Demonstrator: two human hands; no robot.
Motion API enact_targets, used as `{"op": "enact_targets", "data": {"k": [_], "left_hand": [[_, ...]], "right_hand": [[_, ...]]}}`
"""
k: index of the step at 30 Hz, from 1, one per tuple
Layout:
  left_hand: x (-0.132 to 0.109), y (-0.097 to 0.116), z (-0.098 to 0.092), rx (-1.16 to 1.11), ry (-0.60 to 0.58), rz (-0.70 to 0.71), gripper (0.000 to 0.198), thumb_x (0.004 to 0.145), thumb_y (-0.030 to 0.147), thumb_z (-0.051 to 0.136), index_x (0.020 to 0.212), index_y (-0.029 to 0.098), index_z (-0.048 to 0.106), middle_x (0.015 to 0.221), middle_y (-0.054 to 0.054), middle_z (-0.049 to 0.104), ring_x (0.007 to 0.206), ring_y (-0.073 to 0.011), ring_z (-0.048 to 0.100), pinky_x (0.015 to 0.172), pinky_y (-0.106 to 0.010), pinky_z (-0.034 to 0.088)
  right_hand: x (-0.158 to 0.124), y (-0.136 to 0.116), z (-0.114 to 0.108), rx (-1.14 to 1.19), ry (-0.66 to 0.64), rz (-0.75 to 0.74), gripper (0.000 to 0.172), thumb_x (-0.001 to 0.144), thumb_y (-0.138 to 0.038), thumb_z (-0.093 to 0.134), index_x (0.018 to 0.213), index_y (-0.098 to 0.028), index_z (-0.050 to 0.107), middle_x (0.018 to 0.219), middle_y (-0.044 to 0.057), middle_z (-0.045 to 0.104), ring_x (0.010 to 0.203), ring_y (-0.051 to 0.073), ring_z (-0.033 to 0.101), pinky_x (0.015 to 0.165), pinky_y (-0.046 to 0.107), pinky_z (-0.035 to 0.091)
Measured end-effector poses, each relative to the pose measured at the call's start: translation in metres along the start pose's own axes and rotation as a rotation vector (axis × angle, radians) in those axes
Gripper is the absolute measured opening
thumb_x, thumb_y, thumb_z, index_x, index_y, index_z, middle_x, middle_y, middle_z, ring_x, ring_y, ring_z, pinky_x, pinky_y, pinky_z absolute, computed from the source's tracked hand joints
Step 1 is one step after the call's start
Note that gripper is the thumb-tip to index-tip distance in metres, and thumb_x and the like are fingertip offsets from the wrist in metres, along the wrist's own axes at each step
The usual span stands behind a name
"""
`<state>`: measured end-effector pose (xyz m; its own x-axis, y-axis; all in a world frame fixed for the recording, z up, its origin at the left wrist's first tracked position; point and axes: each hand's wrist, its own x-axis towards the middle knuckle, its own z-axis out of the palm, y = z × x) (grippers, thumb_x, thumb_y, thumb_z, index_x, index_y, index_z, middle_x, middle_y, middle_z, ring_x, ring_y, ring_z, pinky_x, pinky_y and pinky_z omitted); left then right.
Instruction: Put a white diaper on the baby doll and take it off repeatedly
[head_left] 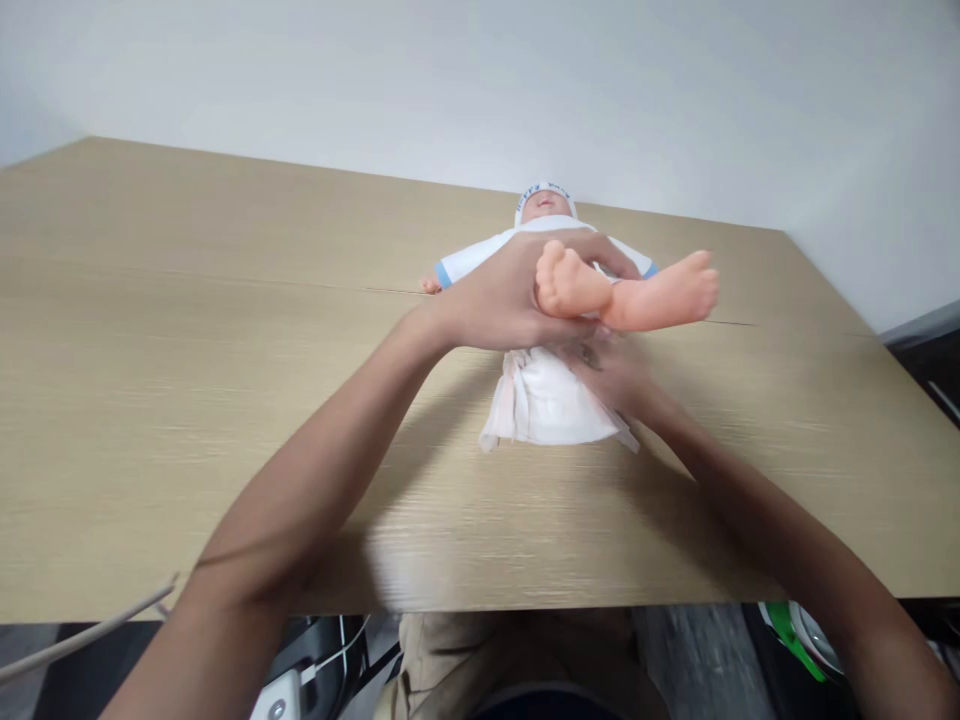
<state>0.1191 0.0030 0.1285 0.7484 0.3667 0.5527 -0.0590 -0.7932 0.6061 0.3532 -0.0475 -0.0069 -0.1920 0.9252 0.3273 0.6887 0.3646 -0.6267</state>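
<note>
A baby doll (664, 292) in a white top with blue cuffs lies on its back on the table, its head with a printed white cap at the far side. My left hand (502, 290) is wrapped around the doll's legs and keeps both feet raised toward me. Beneath the legs, a white diaper (559, 400) is spread on the tabletop under the doll's bottom. My right hand (615, 370) reaches in under the raised legs, against the diaper's right side. Its fingers are partly hidden and blurred, so their grip is unclear.
The light wooden table (187, 400) runs up to a pale wall (450, 80). A beige cable (90, 635) crosses near the front left edge. Below the edge are a white device (277, 697) at left and a green and white object (799, 640) at right.
</note>
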Motion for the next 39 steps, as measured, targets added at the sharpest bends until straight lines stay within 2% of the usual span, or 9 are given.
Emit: {"op": "enact_targets", "data": {"k": [4, 6, 11, 18, 22, 26, 29, 33, 39], "left_hand": [[-0.013, 0.0, 0.014, 0.018, 0.02, -0.089, 0.033, 0.093, 0.03, 0.084, 0.124, 0.026, 0.077, 0.13, -0.004, 0.082, 0.121, -0.0277, 0.077, 0.109, -0.045, 0.06], [-0.019, 0.0, 0.023, 0.018, 0.019, -0.09, 0.035, 0.094, 0.03, 0.081, 0.128, 0.027, 0.077, 0.132, -0.005, 0.081, 0.122, -0.0272, 0.076, 0.11, -0.045, 0.059], [-0.034, 0.003, 0.042, 0.076, 0.012, -0.105, 0.033, 0.095, 0.035, 0.076, 0.127, 0.028, 0.077, 0.138, -0.006, 0.079, 0.129, -0.0296, 0.072, 0.116, -0.048, 0.054], [-0.083, 0.01, 0.026, 0.222, -0.037, -0.204, 0.033, 0.098, 0.048, 0.077, 0.122, 0.025, 0.077, 0.128, -0.011, 0.08, 0.125, -0.0329, 0.073, 0.112, -0.052, 0.058], [-0.13, -0.012, 0.017, 0.266, -0.125, -0.125, 0.033, 0.1, 0.031, 0.074, 0.132, 0.027, 0.075, 0.152, -0.014, 0.072, 0.15, -0.0362, 0.062, 0.125, -0.059, 0.052], [-0.16, -0.045, 0.024, 0.343, -0.142, -0.067, 0.044, 0.097, 0.018, 0.072, 0.14, 0.026, 0.073, 0.162, -0.015, 0.065, 0.159, -0.0376, 0.054, 0.127, -0.065, 0.05], [-0.165, -0.055, 0.029, 0.337, -0.118, -0.062, 0.054, 0.091, 0.009, 0.073, 0.142, 0.027, 0.073, 0.163, -0.013, 0.065, 0.16, -0.0364, 0.053, 0.128, -0.067, 0.049], [-0.156, -0.045, 0.025, 0.304, -0.155, -0.059, 0.065, 0.085, 0.003, 0.072, 0.144, 0.029, 0.073, 0.163, -0.012, 0.066, 0.159, -0.0357, 0.055, 0.128, -0.066, 0.051], [-0.142, -0.021, 0.011, 0.23, -0.262, -0.173, 0.057, 0.101, 0.007, 0.056, 0.147, 0.033, 0.074, 0.163, -0.007, 0.066, 0.161, -0.0305, 0.052, 0.131, -0.059, 0.049]], "right_hand": [[-0.035, -0.014, -0.025, -0.004, 0.288, -0.047, 0.055, 0.1, -0.059, 0.075, 0.144, -0.028, 0.063, 0.143, 0.013, 0.074, 0.132, 0.038, 0.071, 0.114, 0.063, 0.058], [-0.041, -0.027, -0.033, -0.011, 0.312, -0.105, 0.068, 0.099, -0.056, 0.076, 0.157, -0.031, 0.052, 0.157, 0.012, 0.066, 0.145, 0.039, 0.064, 0.121, 0.064, 0.055], [-0.035, -0.045, -0.042, -0.035, 0.089, -0.191, 0.074, 0.101, -0.034, 0.065, 0.171, -0.028, 0.04, 0.169, 0.011, 0.058, 0.159, 0.036, 0.052, 0.131, 0.059, 0.047], [-0.043, -0.003, -0.067, -0.169, -0.07, -0.405, 0.044, 0.104, -0.022, 0.05, 0.143, -0.028, 0.07, 0.156, 0.008, 0.07, 0.151, 0.03, 0.061, 0.138, 0.06, 0.033], [-0.05, 0.02, -0.07, -0.22, -0.077, -0.514, 0.042, 0.102, -0.014, 0.047, 0.132, -0.025, 0.074, 0.15, 0.01, 0.074, 0.149, 0.03, 0.064, 0.134, 0.06, 0.041], [-0.051, 0.03, -0.061, -0.259, -0.105, -0.492, 0.044, 0.1, -0.008, 0.045, 0.128, -0.024, 0.076, 0.152, 0.011, 0.073, 0.15, 0.028, 0.064, 0.127, 0.056, 0.052], [-0.052, 0.032, -0.059, -0.286, -0.144, -0.471, 0.049, 0.098, -0.004, 0.047, 0.13, -0.025, 0.076, 0.155, 0.01, 0.072, 0.153, 0.027, 0.061, 0.126, 0.058, 0.054], [-0.052, 0.03, -0.072, -0.227, -0.2, -0.482, 0.049, 0.101, -0.005, 0.048, 0.136, -0.026, 0.075, 0.155, 0.01, 0.072, 0.152, 0.025, 0.062, 0.126, 0.055, 0.054], [-0.051, 0.005, -0.091, -0.21, -0.303, -0.36, 0.052, 0.098, -0.008, 0.049, 0.136, -0.03, 0.077, 0.157, 0.005, 0.071, 0.146, 0.025, 0.068, 0.121, 0.049, 0.059]]}}
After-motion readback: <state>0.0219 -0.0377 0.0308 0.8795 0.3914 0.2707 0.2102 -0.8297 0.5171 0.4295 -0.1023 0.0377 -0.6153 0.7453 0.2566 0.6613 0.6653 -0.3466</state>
